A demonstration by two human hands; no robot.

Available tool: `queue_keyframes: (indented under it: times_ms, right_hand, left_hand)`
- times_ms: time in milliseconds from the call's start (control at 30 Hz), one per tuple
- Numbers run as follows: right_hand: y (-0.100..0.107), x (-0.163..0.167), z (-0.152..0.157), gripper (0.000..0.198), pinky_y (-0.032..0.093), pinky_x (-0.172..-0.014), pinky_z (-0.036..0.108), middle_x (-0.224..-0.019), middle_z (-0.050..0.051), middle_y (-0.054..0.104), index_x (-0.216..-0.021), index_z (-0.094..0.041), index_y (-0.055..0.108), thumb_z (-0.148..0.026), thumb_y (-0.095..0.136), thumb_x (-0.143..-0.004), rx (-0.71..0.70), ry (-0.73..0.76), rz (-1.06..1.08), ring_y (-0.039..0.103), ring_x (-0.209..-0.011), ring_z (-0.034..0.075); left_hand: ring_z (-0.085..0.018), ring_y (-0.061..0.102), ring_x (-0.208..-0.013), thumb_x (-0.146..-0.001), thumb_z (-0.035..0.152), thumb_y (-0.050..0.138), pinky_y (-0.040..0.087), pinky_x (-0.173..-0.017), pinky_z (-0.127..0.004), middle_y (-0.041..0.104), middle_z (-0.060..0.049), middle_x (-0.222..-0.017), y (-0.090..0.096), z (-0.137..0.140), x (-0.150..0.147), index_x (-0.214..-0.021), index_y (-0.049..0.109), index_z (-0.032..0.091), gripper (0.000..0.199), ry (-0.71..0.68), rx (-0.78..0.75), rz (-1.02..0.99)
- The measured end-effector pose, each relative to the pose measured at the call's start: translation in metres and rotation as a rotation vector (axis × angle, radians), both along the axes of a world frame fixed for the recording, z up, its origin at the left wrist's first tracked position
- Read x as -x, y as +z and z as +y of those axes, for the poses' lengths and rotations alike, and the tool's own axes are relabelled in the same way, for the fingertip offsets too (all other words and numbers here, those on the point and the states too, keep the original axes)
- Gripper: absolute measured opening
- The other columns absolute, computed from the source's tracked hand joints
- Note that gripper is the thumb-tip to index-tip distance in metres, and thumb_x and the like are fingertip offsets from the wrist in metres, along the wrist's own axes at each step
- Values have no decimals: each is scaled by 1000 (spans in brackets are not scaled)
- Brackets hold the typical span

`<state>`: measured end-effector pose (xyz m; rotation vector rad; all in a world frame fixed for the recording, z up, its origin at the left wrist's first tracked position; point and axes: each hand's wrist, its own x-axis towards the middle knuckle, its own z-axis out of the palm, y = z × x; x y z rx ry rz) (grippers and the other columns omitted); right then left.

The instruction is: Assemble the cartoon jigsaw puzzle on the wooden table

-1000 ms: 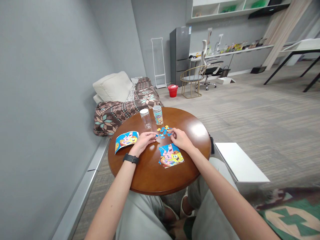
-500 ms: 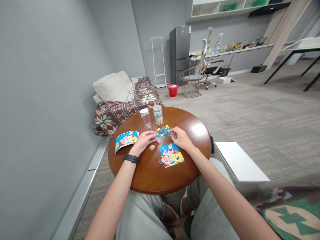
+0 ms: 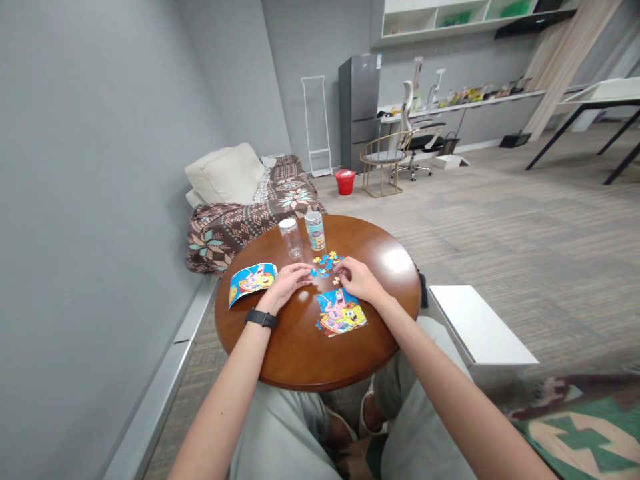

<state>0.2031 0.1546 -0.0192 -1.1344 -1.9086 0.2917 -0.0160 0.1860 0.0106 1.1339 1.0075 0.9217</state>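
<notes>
Loose jigsaw puzzle pieces (image 3: 323,272), mostly blue and some yellow, lie on the round brown table (image 3: 300,360). My left hand (image 3: 291,283) rests at their left side, fingers stretched out and holding nothing. On the right, my right hand (image 3: 359,279) reaches to the edge of the pile, fingers bent and index finger and thumb apart. A tan piece (image 3: 337,281) lies close to its thumb. Below is a joined cartoon puzzle section (image 3: 343,312) with a ragged left edge. One blue piece (image 3: 319,325) lies beside it. A curled picture sheet (image 3: 253,283) is left of my left hand.
A clear jar (image 3: 291,240) with a white lid and a cartoon-printed can (image 3: 315,232) stand behind the pieces. A patterned couch (image 3: 250,220) borders the table's far left. A white box (image 3: 485,323) stands at the right, and a red bucket (image 3: 345,182) farther back.
My right hand has shifted slightly toward me, and the tan piece now shows by its thumb. My left hand stays in place.
</notes>
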Motion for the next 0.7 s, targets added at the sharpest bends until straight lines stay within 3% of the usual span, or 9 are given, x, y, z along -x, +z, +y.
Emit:
queue_keyframes:
  times_ms: [167,333,533,700]
  right_hand:
    - [-1,1,0,17,46,-86,35,-92,7,59,-86,-19,69,-11,60,-74,45,-57,-190,56,-90,21]
    - [-2,1,1,1,45,-83,34,-88,6,58,-77,-18,64,-18,64,-77,62,-75,-179,54,-86,20]
    - [-2,-1,2,19,45,-77,30,-82,4,57,-71,-18,59,0,53,-72,55,-56,-96,53,-81,18]
    - [-4,-2,4,23,45,-83,32,-84,5,59,-71,-17,63,2,50,-73,53,-55,-46,55,-85,18]
  left_hand:
    - [-11,63,-63,-72,12,68,53,-65,-22,67,-4,-70,0,0,0,-80,68,12,8,2,-8,6]
    - [-14,67,-66,-72,8,65,56,-70,-28,66,-2,-70,4,-3,-1,-75,62,13,6,-16,33,-33]
    - [-13,67,-69,-65,9,75,55,-69,-25,65,-2,-75,4,-4,0,-81,63,13,21,-45,-11,-11]
    - [-10,64,-69,-56,10,80,52,-68,-22,66,-2,-81,3,-5,0,-89,68,12,35,-87,-43,3]
